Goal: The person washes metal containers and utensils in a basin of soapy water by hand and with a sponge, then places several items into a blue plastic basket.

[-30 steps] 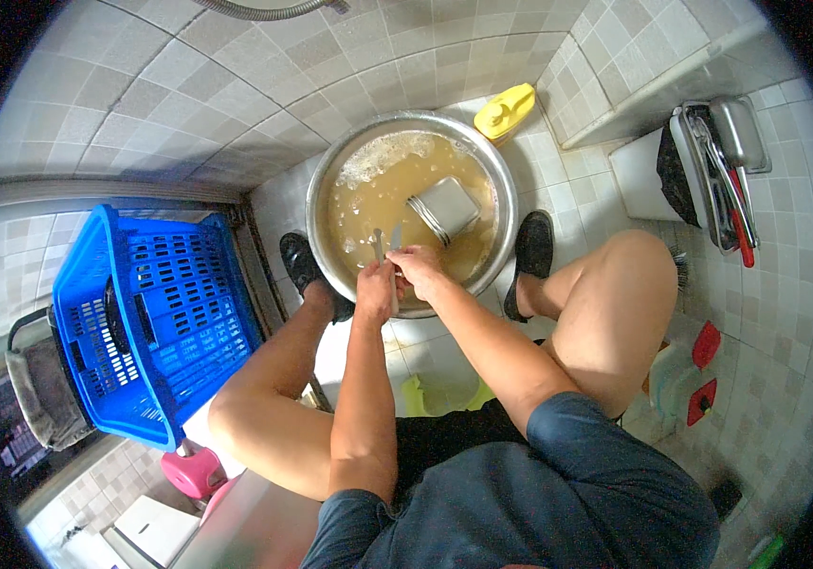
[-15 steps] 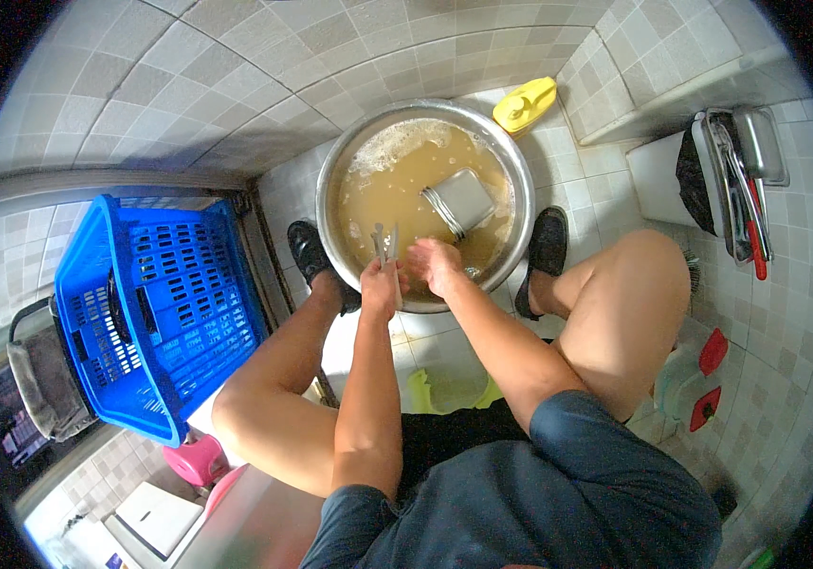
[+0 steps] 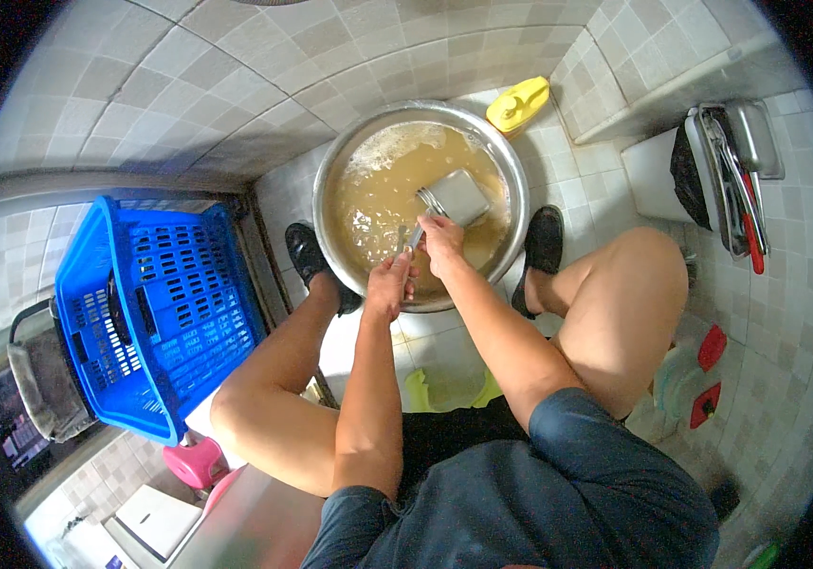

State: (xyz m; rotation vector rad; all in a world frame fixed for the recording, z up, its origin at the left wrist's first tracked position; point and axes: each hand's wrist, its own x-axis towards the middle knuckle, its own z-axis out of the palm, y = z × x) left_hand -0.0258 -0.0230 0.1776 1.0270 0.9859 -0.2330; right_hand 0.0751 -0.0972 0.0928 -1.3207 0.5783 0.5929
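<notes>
A wide metal basin (image 3: 325,171) of cloudy yellow-brown water with foam stands between my feet. Over its near side, my left hand (image 3: 390,283) is closed around the lower ends of some metal cutlery (image 3: 417,235). My right hand (image 3: 443,245) is pinched on the upper part of one slim piece; whether it is a knife, fork or spoon is unclear. Just beyond my right fingers, a square metal container (image 3: 464,196) lies partly in the water. Several thin metal utensils (image 3: 432,202) rest at its left edge, their lower parts hidden by my right hand.
A yellow bottle (image 3: 518,104) stands behind the basin on the right. The large blue plastic basket (image 3: 164,313) is to my left, near a pink container (image 3: 195,461). On the right, a metal tray (image 3: 721,180) holds long utensils, one red-handled. Something yellow-green (image 3: 418,389) sits below me.
My right hand has moved from open beside the left hand to a grip on the cutlery. The cutlery has tilted to the right. The container has stayed put.
</notes>
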